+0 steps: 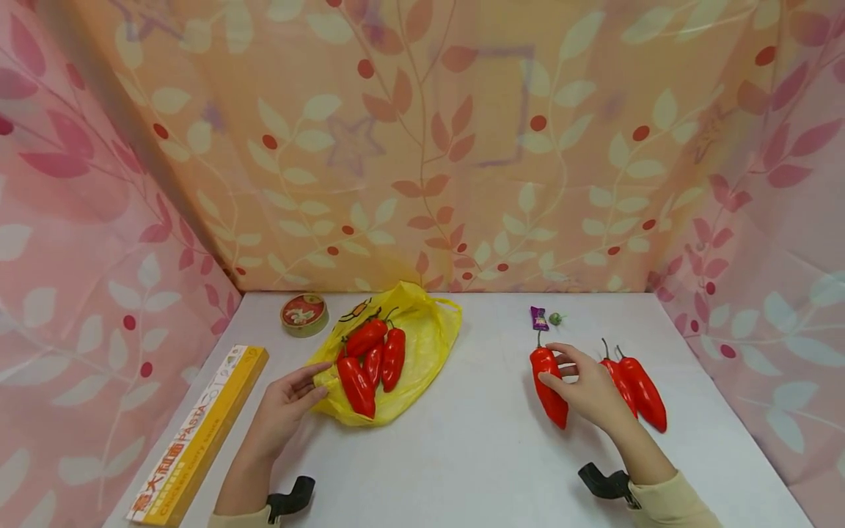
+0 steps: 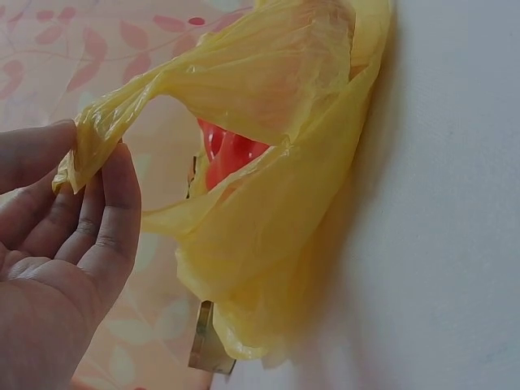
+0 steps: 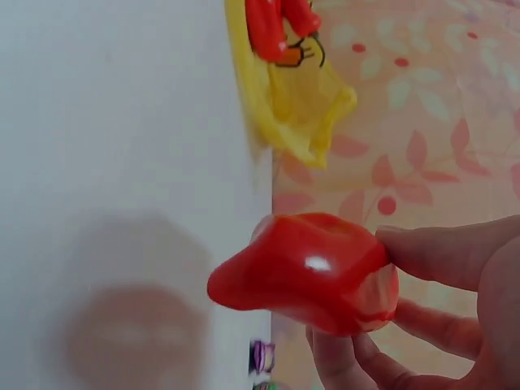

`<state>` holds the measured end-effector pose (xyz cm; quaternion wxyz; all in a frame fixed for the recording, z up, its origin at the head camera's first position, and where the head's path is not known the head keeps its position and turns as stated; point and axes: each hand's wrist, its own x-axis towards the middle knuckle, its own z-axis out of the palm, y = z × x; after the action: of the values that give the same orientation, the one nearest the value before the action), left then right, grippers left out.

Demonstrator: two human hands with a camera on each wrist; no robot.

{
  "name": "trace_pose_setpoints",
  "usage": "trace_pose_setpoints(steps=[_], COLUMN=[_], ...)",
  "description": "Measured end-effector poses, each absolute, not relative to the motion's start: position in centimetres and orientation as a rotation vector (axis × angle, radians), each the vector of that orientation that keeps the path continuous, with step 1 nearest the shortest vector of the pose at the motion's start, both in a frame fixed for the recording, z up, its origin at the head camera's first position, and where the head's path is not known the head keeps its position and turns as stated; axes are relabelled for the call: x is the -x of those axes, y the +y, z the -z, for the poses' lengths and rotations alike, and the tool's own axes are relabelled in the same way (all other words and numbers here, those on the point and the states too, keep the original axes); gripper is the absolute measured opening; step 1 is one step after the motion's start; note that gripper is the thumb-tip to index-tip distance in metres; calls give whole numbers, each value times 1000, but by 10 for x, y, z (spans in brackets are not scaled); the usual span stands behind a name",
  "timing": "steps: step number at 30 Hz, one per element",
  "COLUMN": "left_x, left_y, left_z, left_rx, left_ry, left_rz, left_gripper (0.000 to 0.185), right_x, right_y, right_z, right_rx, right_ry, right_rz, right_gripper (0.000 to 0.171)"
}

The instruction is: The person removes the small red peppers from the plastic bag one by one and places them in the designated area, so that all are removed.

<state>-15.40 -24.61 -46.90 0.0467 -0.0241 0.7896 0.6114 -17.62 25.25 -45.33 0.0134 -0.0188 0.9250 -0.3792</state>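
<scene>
My left hand [image 1: 285, 403] pinches the near left edge of a yellow plastic bag [image 1: 429, 352]; the left wrist view shows the thin film between thumb and fingers. Several red peppers [image 1: 356, 385] with dark stems lie together on the spread bag. Over on the right, my right hand [image 1: 584, 385] grips another red pepper [image 1: 546, 389] between thumb and fingers, its stem pointing away from me. In the right wrist view this pepper [image 3: 313, 272] hangs above the table. Two more red peppers [image 1: 647, 392] lie just right of that hand, one partly hidden behind it.
A long yellow pasta box [image 1: 205, 433] lies along the left side. Behind the bag's left edge stands a round red-and-gold tin [image 1: 304, 314]. Toward the back right are a small purple wrapped candy [image 1: 538, 318] and a small green round item [image 1: 555, 319]. Patterned cloth walls [image 1: 449, 220] enclose the table.
</scene>
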Motion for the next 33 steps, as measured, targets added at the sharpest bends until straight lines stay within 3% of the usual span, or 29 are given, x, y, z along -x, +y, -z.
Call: trace_pose_setpoints(steps=[15, 33], left_x=[152, 150], left_y=[-245, -243], left_z=[467, 462], left_rx=[98, 88], left_ry=[2394, 2388], left_rz=[-1876, -1885], left_gripper=[43, 43], right_x=[169, 172], right_y=[298, 308], right_z=[465, 480], right_rx=[-61, -91], right_ry=[3015, 3138], right_rz=[916, 685], right_gripper=[67, 64])
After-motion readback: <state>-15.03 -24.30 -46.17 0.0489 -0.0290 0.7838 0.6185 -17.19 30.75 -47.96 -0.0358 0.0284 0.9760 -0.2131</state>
